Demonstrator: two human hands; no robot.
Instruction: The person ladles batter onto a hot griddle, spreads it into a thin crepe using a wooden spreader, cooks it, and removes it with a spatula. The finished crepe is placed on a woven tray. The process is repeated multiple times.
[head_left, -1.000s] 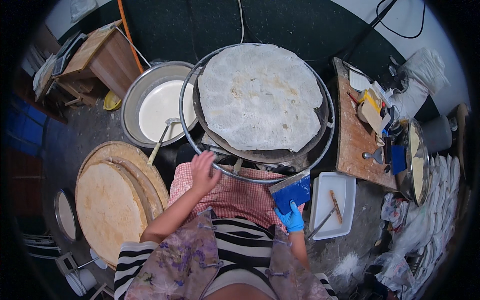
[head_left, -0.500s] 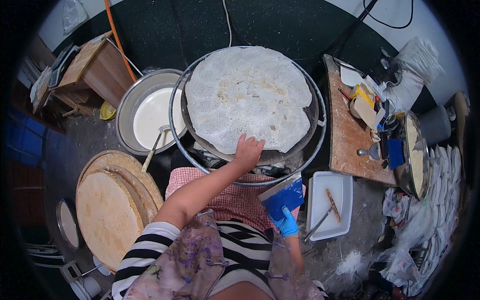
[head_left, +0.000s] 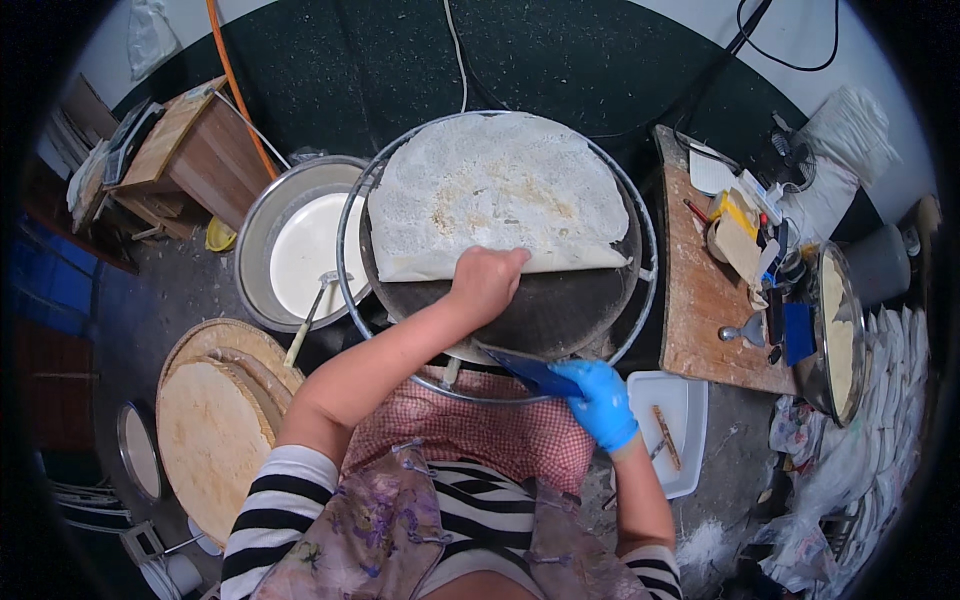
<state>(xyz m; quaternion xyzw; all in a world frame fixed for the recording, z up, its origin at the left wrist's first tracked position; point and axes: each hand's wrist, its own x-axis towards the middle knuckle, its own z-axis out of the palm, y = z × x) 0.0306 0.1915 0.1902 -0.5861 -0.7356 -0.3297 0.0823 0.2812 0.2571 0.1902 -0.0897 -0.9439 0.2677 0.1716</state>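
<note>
A large thin pale pancake (head_left: 520,180) lies on the round dark griddle (head_left: 530,310), its near edge folded up and back so that bare griddle shows in front. My bare left hand (head_left: 487,283) grips that folded edge near its middle, fingers curled in. My right hand (head_left: 603,400), in a blue glove, is closed round a flat blue scraper (head_left: 530,373), held low over the griddle's near rim. The scraper's blade points left, below my left hand. A metal ring (head_left: 655,235) surrounds the griddle.
Left of the griddle stands a metal basin of white batter (head_left: 310,250) with a ladle (head_left: 312,315) across its rim. Stacked pale round sheets (head_left: 215,440) lie nearer. To the right are a cluttered wooden board (head_left: 690,310) and a white tray (head_left: 690,440) holding sticks.
My left hand has taken the pancake's near edge and folded it away from me. My right hand has brought the scraper up and left to the griddle's near side.
</note>
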